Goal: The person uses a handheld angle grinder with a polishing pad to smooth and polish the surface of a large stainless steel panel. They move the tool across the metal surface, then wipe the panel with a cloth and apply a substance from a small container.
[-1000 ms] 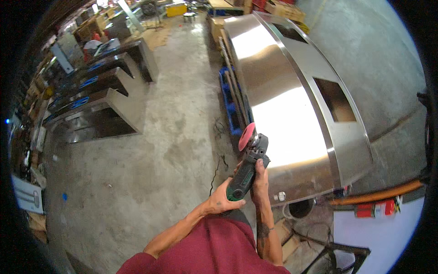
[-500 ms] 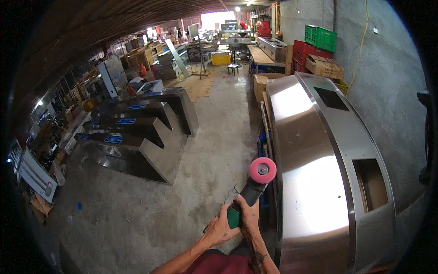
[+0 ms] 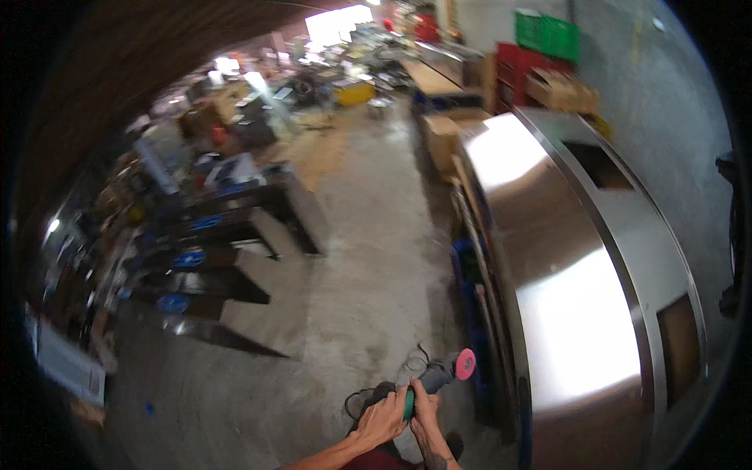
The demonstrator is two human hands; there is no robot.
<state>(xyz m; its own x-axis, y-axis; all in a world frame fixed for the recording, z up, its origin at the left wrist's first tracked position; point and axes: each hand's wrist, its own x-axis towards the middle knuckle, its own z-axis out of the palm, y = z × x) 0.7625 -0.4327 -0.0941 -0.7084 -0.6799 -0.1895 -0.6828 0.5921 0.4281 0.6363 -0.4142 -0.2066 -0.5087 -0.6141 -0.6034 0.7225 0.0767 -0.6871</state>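
Observation:
Low in the view, an angle grinder (image 3: pixel 439 377) with a dark body, a green section and a round pink disc (image 3: pixel 465 364) is held in both hands. My left hand (image 3: pixel 384 418) is wrapped round the rear of the body. Beside it, my right hand (image 3: pixel 425 403) grips the green section closer to the head. The disc points off to the right, near the side of a large stainless steel hood-like piece (image 3: pixel 560 313), with a visible gap between them. A thin dark cord (image 3: pixel 356 402) loops by my left hand.
Several angular steel panels with blue patches (image 3: pixel 188 258) stand on the concrete floor (image 3: pixel 352 235) to the left. Long strips (image 3: pixel 479 274) lean along the steel piece. Behind are a cardboard box (image 3: pixel 450 129) and green crates (image 3: pixel 546 35) stacked on red ones.
Both hands and the grinder have dropped lower and nearer my body. The disc has turned to face more to the right. My view has shifted and tilted, blurring the background.

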